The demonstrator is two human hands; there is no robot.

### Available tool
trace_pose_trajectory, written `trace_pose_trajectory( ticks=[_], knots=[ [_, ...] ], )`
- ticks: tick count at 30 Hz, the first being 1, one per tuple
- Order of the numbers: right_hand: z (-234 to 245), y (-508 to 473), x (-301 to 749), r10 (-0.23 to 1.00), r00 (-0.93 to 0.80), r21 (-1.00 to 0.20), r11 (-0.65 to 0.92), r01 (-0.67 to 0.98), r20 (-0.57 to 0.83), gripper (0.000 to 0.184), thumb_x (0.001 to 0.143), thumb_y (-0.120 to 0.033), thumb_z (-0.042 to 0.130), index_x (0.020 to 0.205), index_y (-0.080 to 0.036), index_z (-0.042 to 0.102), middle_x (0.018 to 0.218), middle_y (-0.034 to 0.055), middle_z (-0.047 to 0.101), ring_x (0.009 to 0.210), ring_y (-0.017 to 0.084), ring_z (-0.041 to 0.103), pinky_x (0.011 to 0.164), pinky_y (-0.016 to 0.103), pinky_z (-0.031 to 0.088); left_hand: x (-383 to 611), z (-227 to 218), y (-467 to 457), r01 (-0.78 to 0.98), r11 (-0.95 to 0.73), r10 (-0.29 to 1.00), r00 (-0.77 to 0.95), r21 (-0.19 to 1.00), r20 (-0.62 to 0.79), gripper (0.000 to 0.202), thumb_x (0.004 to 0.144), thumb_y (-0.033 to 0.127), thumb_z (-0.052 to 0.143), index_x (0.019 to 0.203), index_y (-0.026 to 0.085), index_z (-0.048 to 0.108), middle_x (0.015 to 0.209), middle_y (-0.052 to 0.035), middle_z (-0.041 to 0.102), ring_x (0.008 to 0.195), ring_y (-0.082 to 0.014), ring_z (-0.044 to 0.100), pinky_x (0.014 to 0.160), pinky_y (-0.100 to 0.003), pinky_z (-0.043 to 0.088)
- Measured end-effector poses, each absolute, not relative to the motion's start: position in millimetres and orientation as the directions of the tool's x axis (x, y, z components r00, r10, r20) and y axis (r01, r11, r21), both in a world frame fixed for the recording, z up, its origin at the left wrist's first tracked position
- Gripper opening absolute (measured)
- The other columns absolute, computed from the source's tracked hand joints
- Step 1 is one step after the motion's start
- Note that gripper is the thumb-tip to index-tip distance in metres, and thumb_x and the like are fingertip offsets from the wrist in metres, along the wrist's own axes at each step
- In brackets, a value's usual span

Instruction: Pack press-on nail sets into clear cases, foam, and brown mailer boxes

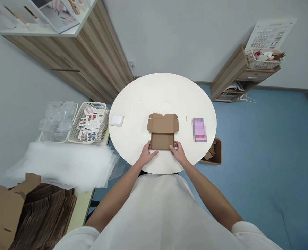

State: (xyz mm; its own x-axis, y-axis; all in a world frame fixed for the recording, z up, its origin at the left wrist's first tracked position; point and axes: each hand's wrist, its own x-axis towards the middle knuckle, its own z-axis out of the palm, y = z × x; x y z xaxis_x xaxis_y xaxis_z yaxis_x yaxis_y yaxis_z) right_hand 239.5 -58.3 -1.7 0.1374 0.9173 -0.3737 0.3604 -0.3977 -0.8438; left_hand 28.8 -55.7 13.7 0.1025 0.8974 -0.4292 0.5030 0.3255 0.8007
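Observation:
A small brown cardboard box (162,141) lies on the white round table (164,93), its lid (163,124) folded back away from me. Nothing shows inside it. My left hand (146,155) grips its left side near the front corner, the thumb stretched out in front of the box. At the opposite front corner, my right hand (179,152) holds the right side, with the thumb against the front wall. Some fingertips are hidden behind the side walls.
A white packet (117,120) lies at the table's left, and a blurred purple pack (199,130) at its right. Left of the table are a basket of cards (90,121), clear plastic boxes (59,119), white sheets (65,165) and flat cardboard (44,215). A carton (217,152) stands on the floor.

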Motion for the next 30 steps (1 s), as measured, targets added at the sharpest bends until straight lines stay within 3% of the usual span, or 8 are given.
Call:
trace_pose_trajectory(
  ticks=[7, 12, 15, 18, 21, 24, 27, 30],
  knots=[
    [-1.1, -68.1, 240.3, 0.922, 0.118, -0.854, -0.387, 0.349, -0.370, 0.055, 0.073, -0.047, 0.048, 0.119, -0.019, 0.036, 0.104, 0.0080, 0.049, 0.060, 0.011, 0.049, 0.062, 0.031, 0.048, 24.5, 10.3, -58.8, 0.534, 0.358, 0.889, 0.057, 0.766, -0.454, 0.082, 0.069, 0.042, 0.061, 0.135, 0.022, 0.017, 0.132, -0.0125, 0.036, 0.112, -0.0238, 0.043, 0.083, -0.034, 0.043],
    [14.0, -75.9, 230.5, 0.960, 0.242, -0.837, -0.248, 0.488, -0.144, 0.048, 0.072, -0.043, 0.051, 0.112, -0.019, 0.041, 0.100, 0.0078, 0.047, 0.058, 0.010, 0.041, 0.063, 0.032, 0.044, 15.8, 10.5, -61.4, 0.528, 0.357, 0.887, 0.068, 0.771, -0.457, 0.079, 0.070, 0.044, 0.059, 0.134, 0.022, 0.018, 0.130, -0.0120, 0.036, 0.112, -0.0224, 0.043, 0.082, -0.033, 0.043],
    [30.1, -73.0, 209.7, 0.988, 0.154, -0.850, -0.096, 0.518, -0.018, 0.042, 0.072, -0.038, 0.051, 0.108, -0.020, 0.042, 0.095, 0.0062, 0.047, 0.055, 0.010, 0.038, 0.061, 0.030, 0.043, 4.9, 12.6, -61.6, 0.519, 0.329, 0.903, 0.070, 0.789, -0.423, 0.076, 0.070, 0.048, 0.056, 0.133, 0.023, 0.020, 0.131, -0.0123, 0.033, 0.112, -0.0224, 0.042, 0.081, -0.033, 0.044],
    [45.7, -61.8, 176.3, 1.000, 0.027, -0.868, -0.004, 0.497, 0.011, 0.035, 0.073, -0.036, 0.051, 0.104, -0.020, 0.045, 0.087, 0.0041, 0.049, 0.054, 0.010, 0.038, 0.060, 0.029, 0.042, -15.2, 15.7, -57.2, 0.560, 0.236, 0.938, 0.082, 0.795, -0.336, 0.072, 0.071, 0.048, 0.054, 0.131, 0.023, 0.023, 0.131, -0.0115, 0.032, 0.114, -0.0229, 0.040, 0.084, -0.035, 0.042],
    [54.6, -43.5, 133.0, 0.992, -0.096, -0.896, -0.031, 0.443, -0.081, 0.026, 0.074, -0.034, 0.048, 0.096, -0.020, 0.051, 0.079, 0.0019, 0.052, 0.054, 0.011, 0.040, 0.060, 0.028, 0.042, -47.3, 18.2, -43.2, 0.624, 0.169, 0.970, 0.032, 0.763, -0.241, 0.063, 0.075, 0.045, 0.051, 0.129, 0.023, 0.027, 0.130, -0.0106, 0.032, 0.119, -0.0236, 0.035, 0.090, -0.038, 0.039],
    [53.3, -20.1, 84.3, 0.933, -0.179, -0.906, -0.236, 0.350, -0.313, 0.024, 0.074, -0.035, 0.045, 0.092, -0.021, 0.053, 0.080, 0.0011, 0.055, 0.053, 0.010, 0.043, 0.055, 0.026, 0.041, -88.8, 18.1, -18.3, 0.682, 0.187, 0.982, -0.129, 0.707, -0.136, 0.052, 0.079, 0.039, 0.047, 0.125, 0.021, 0.031, 0.129, -0.0114, 0.034, 0.122, -0.0240, 0.031, 0.094, -0.040, 0.035],
    [44.2, 6.2, 37.6, 0.871, -0.179, -0.867, -0.393, 0.306, -0.458, 0.026, 0.070, -0.035, 0.050, 0.091, -0.021, 0.054, 0.087, 0.0016, 0.056, 0.063, 0.011, 0.049, 0.062, 0.027, 0.044, -130.7, 15.2, 13.6, 0.692, 0.217, 0.960, -0.279, 0.689, -0.021, 0.048, 0.078, 0.034, 0.049, 0.121, 0.016, 0.037, 0.123, -0.0140, 0.038, 0.121, -0.0251, 0.031, 0.099, -0.041, 0.029],
    [34.0, 34.0, -0.8, 0.841, -0.109, -0.832, -0.491, 0.260, -0.530, 0.036, 0.067, -0.034, 0.056, 0.100, -0.022, 0.052, 0.100, 0.0035, 0.054, 0.075, 0.012, 0.053, 0.071, 0.028, 0.045, -163.4, 11.9, 45.4, 0.660, 0.248, 0.943, -0.333, 0.710, -0.020, 0.048, 0.075, 0.032, 0.053, 0.118, 0.014, 0.040, 0.118, -0.0147, 0.042, 0.118, -0.0250, 0.036, 0.099, -0.040, 0.030]
  ],
)
